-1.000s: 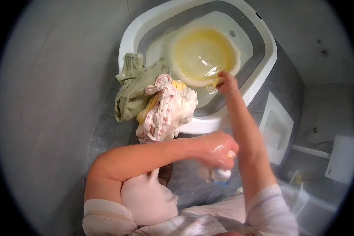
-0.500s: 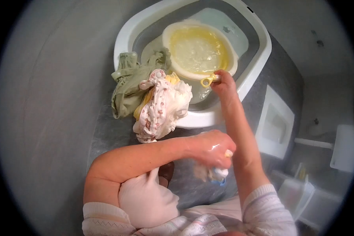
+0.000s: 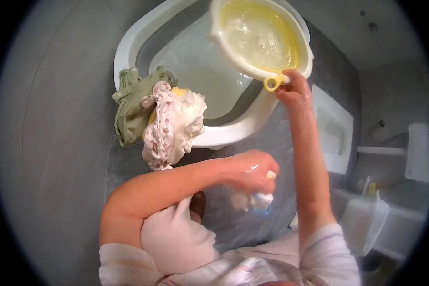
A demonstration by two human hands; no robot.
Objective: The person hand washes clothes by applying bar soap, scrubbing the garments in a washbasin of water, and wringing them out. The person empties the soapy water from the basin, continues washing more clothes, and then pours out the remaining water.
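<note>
My right hand (image 3: pixel 294 90) is closed on the rim of a round yellow-and-white basin (image 3: pixel 224 34), beside its yellow loop (image 3: pixel 272 84). The basin holds water and hangs over the right side of a white-rimmed tub (image 3: pixel 233 134). Nearer my body, my left hand (image 3: pixel 252 171) makes a wet fist around a bunched small cloth (image 3: pixel 245 200), whitish with a blue edge; its kind is unclear. Draped over the tub's near left rim are a green garment (image 3: pixel 136 107) and a pale printed garment with snaps (image 3: pixel 164 131).
Cloudy water (image 3: pixel 200 71) stands in the tub. To the right, a white shower tray or basin (image 3: pixel 333 131) lies low. A translucent plastic container (image 3: pixel 364 221) is at the lower right. A dark shoe (image 3: pixel 198 202) shows on the grey floor (image 3: pixel 64 143).
The basin has risen out of the tub and shifted right, carried by my right hand, uncovering the tub's water. My left hand keeps its hold on the cloth and has barely moved.
</note>
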